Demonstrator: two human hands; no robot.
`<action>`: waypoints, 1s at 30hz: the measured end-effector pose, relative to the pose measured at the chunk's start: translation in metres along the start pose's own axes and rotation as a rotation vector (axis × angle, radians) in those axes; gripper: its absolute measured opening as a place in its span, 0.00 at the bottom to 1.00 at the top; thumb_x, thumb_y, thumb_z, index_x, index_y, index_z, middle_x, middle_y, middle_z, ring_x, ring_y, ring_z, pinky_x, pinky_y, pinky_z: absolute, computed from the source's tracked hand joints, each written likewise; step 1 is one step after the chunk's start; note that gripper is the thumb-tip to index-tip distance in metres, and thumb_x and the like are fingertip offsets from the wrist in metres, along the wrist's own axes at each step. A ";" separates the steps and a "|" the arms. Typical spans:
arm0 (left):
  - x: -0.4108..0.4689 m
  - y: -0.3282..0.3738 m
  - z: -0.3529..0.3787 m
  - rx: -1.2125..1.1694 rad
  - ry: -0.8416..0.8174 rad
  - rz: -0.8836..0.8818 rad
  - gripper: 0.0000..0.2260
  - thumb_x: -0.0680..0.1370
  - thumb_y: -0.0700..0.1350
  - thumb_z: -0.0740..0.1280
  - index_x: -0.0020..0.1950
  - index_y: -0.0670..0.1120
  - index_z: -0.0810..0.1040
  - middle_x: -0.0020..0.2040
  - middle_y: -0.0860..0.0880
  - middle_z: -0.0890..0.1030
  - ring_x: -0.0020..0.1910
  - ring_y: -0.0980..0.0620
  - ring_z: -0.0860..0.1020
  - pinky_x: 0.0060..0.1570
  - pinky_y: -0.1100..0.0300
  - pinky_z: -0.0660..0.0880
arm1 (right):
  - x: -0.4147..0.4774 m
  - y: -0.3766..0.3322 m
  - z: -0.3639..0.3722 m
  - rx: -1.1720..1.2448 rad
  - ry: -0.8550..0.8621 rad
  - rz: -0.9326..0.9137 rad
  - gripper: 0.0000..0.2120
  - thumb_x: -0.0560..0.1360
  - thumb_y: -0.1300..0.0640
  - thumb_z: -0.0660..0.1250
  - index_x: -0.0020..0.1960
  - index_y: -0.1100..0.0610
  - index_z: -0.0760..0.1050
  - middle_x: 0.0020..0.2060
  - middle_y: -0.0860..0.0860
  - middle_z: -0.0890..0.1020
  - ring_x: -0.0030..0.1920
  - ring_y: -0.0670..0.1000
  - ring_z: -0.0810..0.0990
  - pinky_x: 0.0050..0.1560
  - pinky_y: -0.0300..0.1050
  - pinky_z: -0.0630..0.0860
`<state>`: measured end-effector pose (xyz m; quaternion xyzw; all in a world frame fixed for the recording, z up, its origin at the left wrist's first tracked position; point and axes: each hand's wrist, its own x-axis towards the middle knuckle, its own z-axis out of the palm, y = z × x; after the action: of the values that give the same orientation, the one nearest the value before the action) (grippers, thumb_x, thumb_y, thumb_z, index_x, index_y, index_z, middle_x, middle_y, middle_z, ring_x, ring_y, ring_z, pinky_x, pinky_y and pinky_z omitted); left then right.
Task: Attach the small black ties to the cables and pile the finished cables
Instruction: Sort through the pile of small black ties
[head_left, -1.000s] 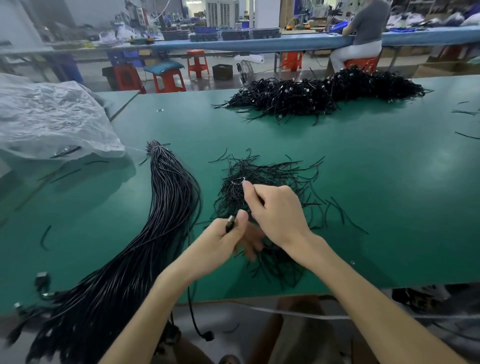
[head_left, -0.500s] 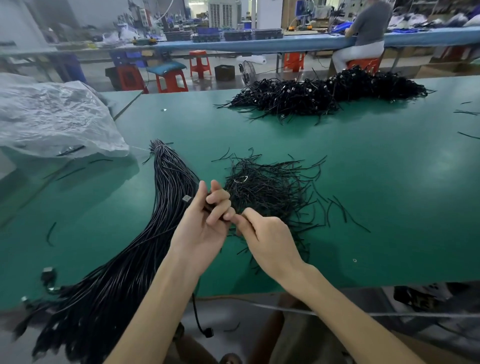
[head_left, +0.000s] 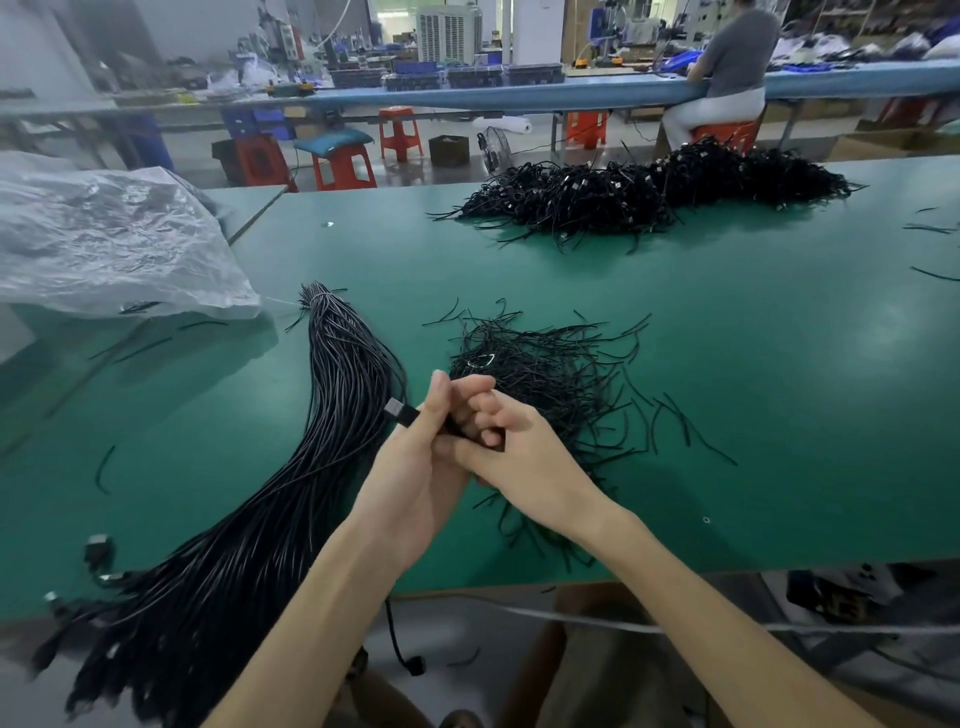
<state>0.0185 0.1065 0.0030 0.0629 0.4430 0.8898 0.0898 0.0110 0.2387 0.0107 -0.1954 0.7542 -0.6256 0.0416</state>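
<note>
My left hand grips a folded black cable; its connector end sticks out to the left of my fingers. My right hand meets the left one and pinches something black against the cable, probably a tie, mostly hidden by fingers. A loose heap of small black ties lies just behind my hands. A long bundle of untied black cables runs from the table's middle down past its front left edge. The pile of finished cables sits at the far side of the green table.
A crumpled clear plastic bag lies at the left. Stray ties dot the right edge. One cable end hangs below the table front. Behind are red stools and a seated person.
My hands have come together and shifted left of the tie heap. The cable's connector now pokes out left of my left hand, and the right hand has closed in on the cable.
</note>
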 end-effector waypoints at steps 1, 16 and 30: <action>-0.001 0.000 -0.001 0.037 -0.016 -0.002 0.18 0.81 0.57 0.63 0.54 0.45 0.86 0.45 0.49 0.83 0.44 0.53 0.80 0.50 0.60 0.79 | -0.001 0.000 -0.001 0.005 0.005 -0.003 0.11 0.76 0.58 0.75 0.58 0.53 0.80 0.46 0.44 0.85 0.51 0.47 0.83 0.59 0.48 0.79; -0.024 0.028 -0.020 0.592 -0.300 -0.062 0.14 0.86 0.44 0.61 0.69 0.43 0.79 0.67 0.40 0.80 0.69 0.41 0.77 0.71 0.51 0.72 | -0.023 0.019 0.003 0.111 0.133 -0.024 0.15 0.75 0.59 0.76 0.61 0.56 0.80 0.51 0.50 0.86 0.54 0.50 0.84 0.58 0.55 0.81; -0.030 0.003 -0.008 0.414 0.066 0.149 0.12 0.77 0.44 0.72 0.58 0.43 0.86 0.55 0.38 0.86 0.58 0.39 0.84 0.57 0.55 0.81 | -0.028 0.024 0.011 0.097 0.244 -0.049 0.13 0.77 0.56 0.75 0.60 0.52 0.81 0.53 0.49 0.82 0.56 0.50 0.82 0.59 0.53 0.80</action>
<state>0.0463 0.0921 -0.0003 0.0834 0.6130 0.7856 -0.0055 0.0341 0.2420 -0.0201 -0.1339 0.7175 -0.6812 -0.0565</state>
